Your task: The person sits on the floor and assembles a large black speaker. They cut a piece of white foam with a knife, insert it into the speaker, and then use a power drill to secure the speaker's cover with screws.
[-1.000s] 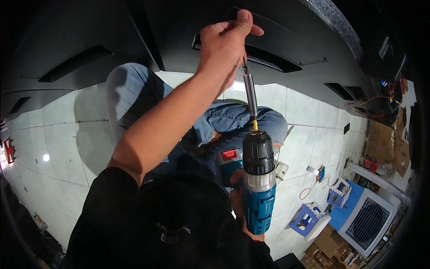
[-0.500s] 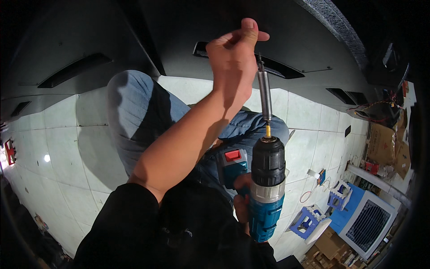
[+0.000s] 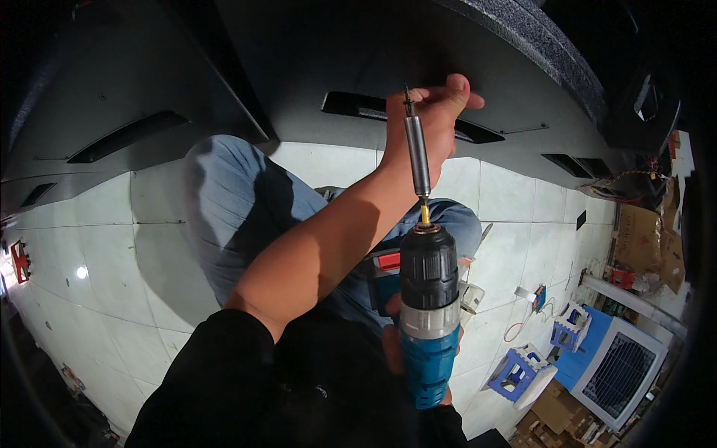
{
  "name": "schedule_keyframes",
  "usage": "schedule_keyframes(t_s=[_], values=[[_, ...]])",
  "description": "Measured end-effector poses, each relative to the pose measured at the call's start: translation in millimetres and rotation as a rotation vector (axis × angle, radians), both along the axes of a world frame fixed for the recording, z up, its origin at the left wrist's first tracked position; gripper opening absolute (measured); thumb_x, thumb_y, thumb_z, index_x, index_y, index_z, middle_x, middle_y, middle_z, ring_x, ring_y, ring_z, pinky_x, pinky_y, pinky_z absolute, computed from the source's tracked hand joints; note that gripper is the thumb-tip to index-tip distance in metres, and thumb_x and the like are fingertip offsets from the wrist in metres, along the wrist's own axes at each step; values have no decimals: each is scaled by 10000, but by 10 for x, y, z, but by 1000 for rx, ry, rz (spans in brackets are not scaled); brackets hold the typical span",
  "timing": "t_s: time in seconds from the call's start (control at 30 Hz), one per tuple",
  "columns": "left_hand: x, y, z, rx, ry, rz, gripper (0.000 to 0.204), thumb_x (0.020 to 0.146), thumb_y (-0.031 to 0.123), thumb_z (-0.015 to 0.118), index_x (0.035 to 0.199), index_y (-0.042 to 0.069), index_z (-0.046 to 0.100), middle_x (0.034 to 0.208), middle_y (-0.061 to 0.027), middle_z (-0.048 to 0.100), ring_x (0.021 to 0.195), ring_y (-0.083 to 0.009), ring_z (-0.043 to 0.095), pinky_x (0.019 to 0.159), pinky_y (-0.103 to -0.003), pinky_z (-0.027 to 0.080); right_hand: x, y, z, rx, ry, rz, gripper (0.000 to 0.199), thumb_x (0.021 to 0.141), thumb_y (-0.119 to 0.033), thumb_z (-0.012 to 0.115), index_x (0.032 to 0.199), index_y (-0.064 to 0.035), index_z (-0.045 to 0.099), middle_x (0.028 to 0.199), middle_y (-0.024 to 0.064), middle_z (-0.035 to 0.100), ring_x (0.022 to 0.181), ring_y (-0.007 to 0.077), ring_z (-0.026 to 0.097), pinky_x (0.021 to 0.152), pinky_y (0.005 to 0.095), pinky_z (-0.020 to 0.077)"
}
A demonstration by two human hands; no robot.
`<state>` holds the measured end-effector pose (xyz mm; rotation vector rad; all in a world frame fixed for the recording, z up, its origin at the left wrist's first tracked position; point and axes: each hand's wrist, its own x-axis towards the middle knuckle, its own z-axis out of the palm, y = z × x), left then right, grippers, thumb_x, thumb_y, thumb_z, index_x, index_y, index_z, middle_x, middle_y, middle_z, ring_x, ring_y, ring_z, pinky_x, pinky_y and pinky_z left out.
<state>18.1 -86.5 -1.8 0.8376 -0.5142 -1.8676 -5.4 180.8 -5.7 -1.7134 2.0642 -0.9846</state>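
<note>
My right hand (image 3: 392, 349) grips a blue and black cordless drill (image 3: 431, 343) from below, with its chuck pointing away from me. A long silver bit holder (image 3: 418, 155) extends from the chuck, and a small dark screw (image 3: 407, 95) seems to sit at its end. Beyond the drill, my left hand (image 3: 437, 119) is raised in front of a dark panel (image 3: 299, 52) near a long slot (image 3: 351, 104). Its fingers are curled in, with the thumb against them; whatever they hold is hidden. The bit holder overlaps the left wrist in view.
My jeans-clad legs (image 3: 246, 183) are folded on the pale tiled floor (image 3: 164, 261). To the right are blue-and-white folding stools (image 3: 515, 373), a blue and white grilled appliance (image 3: 620, 369), cardboard (image 3: 638, 231) and loose wires (image 3: 635, 175). A red object (image 3: 20, 261) stands far left.
My left hand has come lower and to the right. The drill has shifted left, so its bit now overlaps the left hand and wrist in view. The panel appears slightly lower.
</note>
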Motion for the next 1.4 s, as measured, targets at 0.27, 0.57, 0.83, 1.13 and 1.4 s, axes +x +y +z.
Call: schedule_keyframes(t_s=[0.27,0.57,0.83,1.13,1.4], values=[[97,-14,28,78,96,-125,464,955,409,717,980,-53,695,496,72,354,434,-59,244,456,-265,224,127,-401,-274,-339,157,89,277,842,-148,731,1009,65,676,839,159,698,680,294,685,581,339,538],[124,-35,-1,18,93,-136,444,964,402,711,990,-41,706,492,54,419,421,-58,276,449,-268,254,218,-517,-364,-375,221,73,280,850,-158,715,1019,61,677,866,190,694,719,320,697,625,351,557],[136,-36,35,9,109,-128,319,977,331,706,909,20,681,899,-94,723,438,-56,327,442,-268,271,190,-595,-419,-424,278,89,241,836,-168,712,965,35,688,869,148,707,732,296,697,637,339,556],[147,-41,-4,-15,92,-157,333,978,339,705,910,14,680,748,-52,681,435,-56,308,445,-269,275,185,-510,-394,-325,239,127,281,809,-179,764,1002,17,706,928,139,723,793,283,716,699,335,564],[160,-10,17,-35,98,-177,294,1004,314,671,932,29,689,699,-31,649,434,-51,296,447,-260,276,293,-422,-308,-214,-15,128,326,770,-154,798,1040,7,715,991,152,731,852,303,728,743,367,579]])
